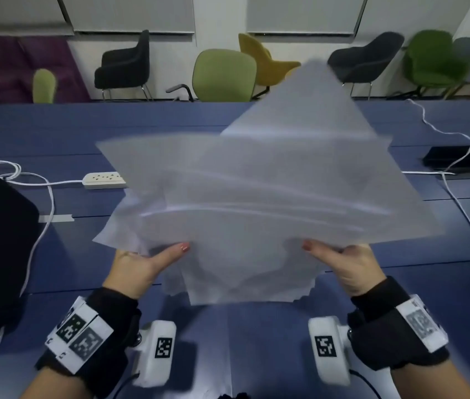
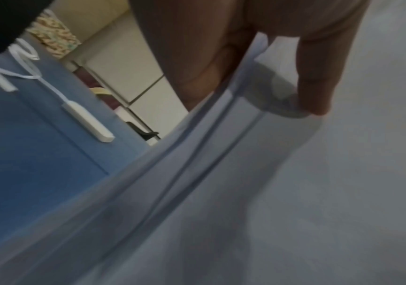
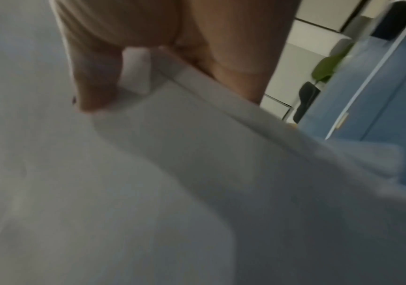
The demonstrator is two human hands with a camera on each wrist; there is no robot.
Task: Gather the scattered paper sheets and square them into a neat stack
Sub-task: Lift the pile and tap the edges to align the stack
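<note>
Holding the paper sheets (image 1: 256,197) from both sides, my left hand (image 1: 138,266) and my right hand (image 1: 349,266) each pinch the near edge of the bundle, thumb on top and the other fingers hidden under the paper. In the left wrist view the thumb (image 2: 316,77) presses down on the top sheet, and the sheets' edges lie uneven, one beside another. In the right wrist view the thumb (image 3: 94,81) presses the same way. The bundle is lifted above the blue table (image 1: 55,133), in front of me, tilted, with corners pointing in different directions, so the sheets are not squared. The picture of the paper is blurred, and I can read no writing on it.

On my wrists I see black bands with white blocks carrying square black-and-white codes (image 1: 164,347); these have no letters. Farther on the table lie a white power strip (image 1: 104,180) with its white cable (image 1: 46,185) at the left, and a black device (image 1: 464,158) at the right. Behind the table stand chairs (image 1: 223,74), green, black and yellow.
</note>
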